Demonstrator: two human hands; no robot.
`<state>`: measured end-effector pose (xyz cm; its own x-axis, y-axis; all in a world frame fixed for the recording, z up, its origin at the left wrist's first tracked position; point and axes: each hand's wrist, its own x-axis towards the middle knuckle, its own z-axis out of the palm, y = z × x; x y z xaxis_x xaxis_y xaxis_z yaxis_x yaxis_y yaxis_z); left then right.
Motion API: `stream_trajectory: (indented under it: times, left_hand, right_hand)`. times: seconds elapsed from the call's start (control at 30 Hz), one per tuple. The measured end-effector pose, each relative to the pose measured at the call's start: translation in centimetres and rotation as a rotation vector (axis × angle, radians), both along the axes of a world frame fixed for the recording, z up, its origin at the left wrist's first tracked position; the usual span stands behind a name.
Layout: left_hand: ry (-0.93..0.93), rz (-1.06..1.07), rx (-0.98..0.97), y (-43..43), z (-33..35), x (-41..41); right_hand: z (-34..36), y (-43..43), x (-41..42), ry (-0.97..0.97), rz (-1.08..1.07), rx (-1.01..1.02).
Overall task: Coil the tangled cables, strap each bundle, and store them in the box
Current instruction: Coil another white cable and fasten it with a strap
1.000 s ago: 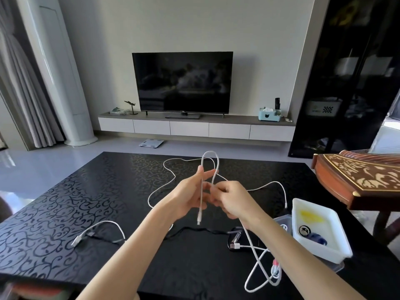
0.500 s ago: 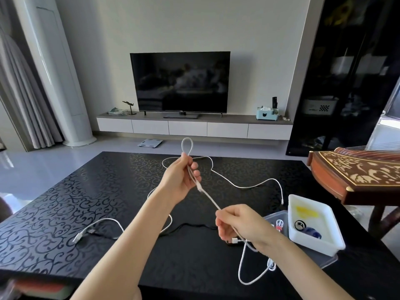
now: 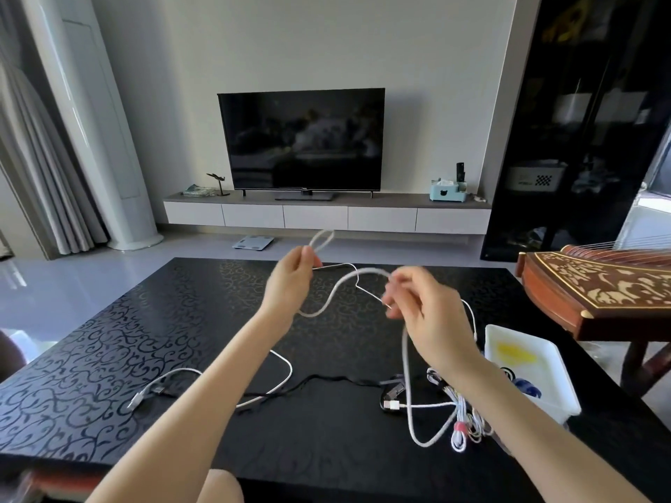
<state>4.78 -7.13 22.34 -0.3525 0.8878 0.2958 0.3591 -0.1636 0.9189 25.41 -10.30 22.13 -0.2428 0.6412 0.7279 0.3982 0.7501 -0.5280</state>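
Note:
My left hand (image 3: 290, 281) pinches a small loop of a white braided cable (image 3: 332, 297) above the black patterned table (image 3: 109, 357). From there the cable sags in a curve to my right hand (image 3: 421, 306), which grips it higher up; this hand is blurred. Below my right hand the cable hangs down to a loop near the table's front edge. A second white cable (image 3: 174, 379) and a black cable (image 3: 326, 381) lie on the table. A tangle of thin white wires (image 3: 468, 419) sits under my right forearm. A white box (image 3: 530, 372) stands at the right.
A carved wooden instrument (image 3: 599, 288) stands beyond the table's right corner. A clear lid lies partly under the white box, which holds small yellow, blue and black items. A television and low cabinet are across the room.
My right hand rose from low near the table up to the level of my left hand, drawing more cable up. My left hand lifted slightly and keeps its loop.

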Motion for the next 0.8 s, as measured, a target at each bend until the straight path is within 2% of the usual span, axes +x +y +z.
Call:
stream_trajectory:
  times: [0.13, 0.2, 0.3, 0.4, 0.5, 0.63, 0.8]
  left_hand:
    - [-0.208, -0.153, -0.037, -0.8, -0.7, 1.8]
    - [-0.264, -0.191, -0.019, -1.2, -0.7, 2.0]
    - [-0.321, -0.239, -0.045, -1.5, -0.6, 2.4]
    - [-0.329, -0.306, -0.106, -1.7, -0.4, 2.9]
    - [-0.307, -0.392, -0.095, -1.8, -0.7, 3.5]
    - [-0.346, -0.492, -0.111, -2.2, -1.1, 3.6]
    - [-0.251, -0.576, -0.103, -3.0, -1.1, 3.4]
  right_hand:
    - [3.1, 1.9, -2.3, -0.277, -0.372, 0.152]
    - [3.9, 2.9, -2.8, -0.309, -0.327, 0.039]
    - [4.2, 3.8, -3.3, -0.223, -0.163, -0.294]
    - [3.8, 3.7, -3.8, -0.122, -0.119, -0.457]
    - [3.8, 3.4, -4.4, -0.064, -0.079, -0.492]
    - [4.5, 3.4, -4.6, 0.204, 0.0, -0.603]
    - [4.2, 3.4, -4.6, 0.241, -0.026, -0.598]
